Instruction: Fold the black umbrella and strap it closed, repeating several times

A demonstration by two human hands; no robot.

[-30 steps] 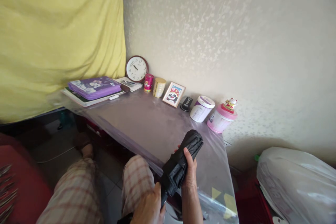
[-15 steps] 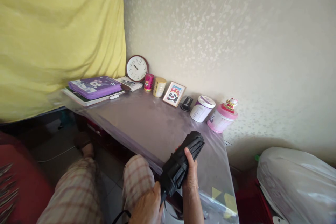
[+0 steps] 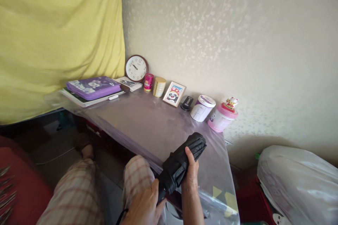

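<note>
A folded black umbrella [image 3: 175,167] slants across the near edge of the table, its top pointing up and to the right. My right hand [image 3: 190,172] is wrapped round the middle of its folded cloth, thumb along the upper side. Low down, my left hand [image 3: 148,200] grips the handle end, and most of the handle is hidden in the fingers. A dark strap loops out beside my left wrist. The cloth is gathered close around the shaft.
The table [image 3: 126,119] has a plastic cover. Along the wall stand a clock [image 3: 136,68], a pink can [image 3: 148,82], a yellow tin [image 3: 159,87], a picture frame [image 3: 174,94], a white tub [image 3: 202,108] and a pink tub [image 3: 222,117]. A purple case [image 3: 93,88] lies left.
The umbrella's handle end and my left hand have shifted slightly left and down. My right hand keeps its hold, and the view has turned a little.
</note>
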